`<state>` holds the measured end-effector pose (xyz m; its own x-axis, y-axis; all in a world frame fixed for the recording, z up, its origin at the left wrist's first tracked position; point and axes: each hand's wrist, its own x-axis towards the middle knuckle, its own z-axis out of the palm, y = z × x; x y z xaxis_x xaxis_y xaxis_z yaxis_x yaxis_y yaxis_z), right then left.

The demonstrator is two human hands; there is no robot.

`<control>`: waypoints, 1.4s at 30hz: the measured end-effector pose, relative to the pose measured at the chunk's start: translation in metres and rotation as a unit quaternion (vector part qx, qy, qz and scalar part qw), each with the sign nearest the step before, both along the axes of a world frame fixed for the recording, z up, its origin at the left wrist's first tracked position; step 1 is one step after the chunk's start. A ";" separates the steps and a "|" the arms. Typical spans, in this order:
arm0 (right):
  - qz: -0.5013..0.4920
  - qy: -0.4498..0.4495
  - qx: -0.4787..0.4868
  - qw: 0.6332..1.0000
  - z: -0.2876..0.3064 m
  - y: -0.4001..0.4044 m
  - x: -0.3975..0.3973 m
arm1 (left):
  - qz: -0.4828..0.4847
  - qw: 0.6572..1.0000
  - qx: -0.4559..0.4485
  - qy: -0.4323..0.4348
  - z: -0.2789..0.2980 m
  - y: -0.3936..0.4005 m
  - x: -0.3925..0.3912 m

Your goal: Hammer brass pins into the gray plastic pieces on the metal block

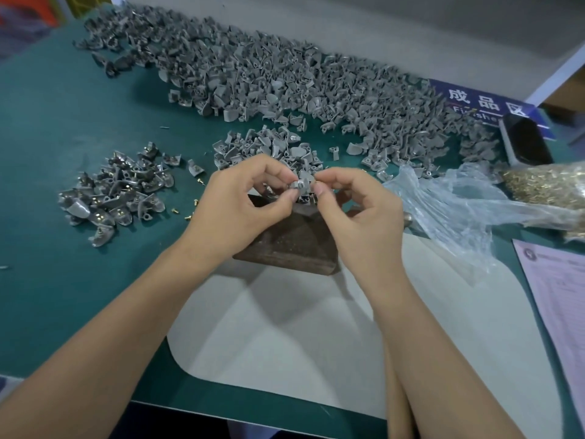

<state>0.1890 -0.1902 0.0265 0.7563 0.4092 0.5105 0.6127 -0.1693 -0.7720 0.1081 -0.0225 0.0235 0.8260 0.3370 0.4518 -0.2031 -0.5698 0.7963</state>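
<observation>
Gray plastic piece is pinched between both hands, held just above the metal block. Left hand grips it with thumb and fingertips; right hand is pinched at its right edge, pin there too small to confirm. Block is set on the green desk. Finished pile is seen left, bulk pieces behind, brass pin bag right.
</observation>
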 end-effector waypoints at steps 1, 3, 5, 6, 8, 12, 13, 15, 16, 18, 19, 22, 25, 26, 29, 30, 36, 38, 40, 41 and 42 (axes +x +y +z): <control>0.006 -0.006 0.000 1.000 0.001 0.000 0.000 | -0.002 1.000 -0.003 -0.004 0.000 -0.001 0.000; 0.020 -0.016 -0.003 1.000 0.000 0.002 0.000 | -0.002 1.000 -0.008 -0.009 -0.002 -0.002 0.000; 0.021 -0.008 -0.008 1.000 -0.001 0.003 0.000 | -0.001 1.000 -0.008 -0.015 -0.003 -0.002 0.000; 0.019 -0.002 -0.010 1.000 -0.001 0.003 0.000 | -0.001 1.000 -0.007 -0.016 -0.003 -0.003 0.001; 0.018 0.003 -0.009 1.000 -0.002 0.002 0.001 | -0.002 1.000 -0.008 -0.016 -0.004 -0.003 0.000; 0.017 0.015 -0.016 1.000 -0.002 0.002 0.002 | 0.001 1.000 0.006 -0.021 -0.003 -0.003 0.000; 0.017 0.017 -0.019 1.000 -0.002 0.001 0.002 | -0.001 1.000 0.013 -0.025 -0.003 -0.003 0.000; 0.020 0.015 -0.024 0.999 -0.002 0.001 0.002 | -0.002 0.999 0.026 -0.030 -0.004 -0.002 0.000; 0.021 0.013 -0.026 0.999 -0.002 0.000 0.002 | -0.003 0.999 0.034 -0.033 -0.004 -0.002 0.000; 0.020 0.010 -0.029 0.999 -0.001 0.000 0.000 | -0.004 0.998 0.044 -0.040 -0.005 -0.001 0.000; 0.018 0.010 -0.033 0.999 -0.002 0.000 -0.001 | -0.005 0.998 0.043 -0.042 -0.005 -0.001 0.000; -0.001 0.007 -0.054 0.999 -0.003 0.002 -0.005 | -0.012 0.998 0.034 -0.042 -0.004 0.000 -0.001; -0.002 -0.003 -0.060 0.998 -0.003 0.001 -0.005 | -0.014 0.999 0.028 -0.038 -0.003 0.000 -0.002; -0.002 -0.009 -0.067 0.998 -0.002 0.000 -0.004 | -0.013 0.999 0.030 -0.038 -0.002 -0.001 -0.002; -0.007 -0.050 -0.096 0.994 -0.001 -0.002 -0.002 | -0.007 0.999 0.039 -0.036 -0.001 -0.002 -0.002; -0.008 -0.068 -0.103 0.992 0.000 -0.003 -0.001 | -0.005 0.999 0.037 -0.032 -0.001 -0.002 -0.002; -0.029 -0.121 -0.112 0.986 0.003 -0.005 -0.001 | -0.002 0.999 0.047 -0.022 0.000 -0.002 -0.002; -0.031 -0.126 -0.117 0.985 0.003 -0.004 -0.002 | -0.002 0.998 0.055 -0.025 -0.002 -0.001 -0.001; -0.029 -0.129 -0.126 0.983 0.003 -0.004 -0.002 | -0.005 0.997 0.066 -0.027 -0.003 -0.001 -0.001; -0.027 -0.124 -0.128 0.984 0.003 -0.004 -0.002 | -0.006 0.997 0.069 -0.026 -0.004 0.000 -0.001; -0.025 -0.118 -0.129 0.984 0.003 -0.004 -0.002 | -0.009 0.997 0.070 -0.025 -0.005 0.000 -0.001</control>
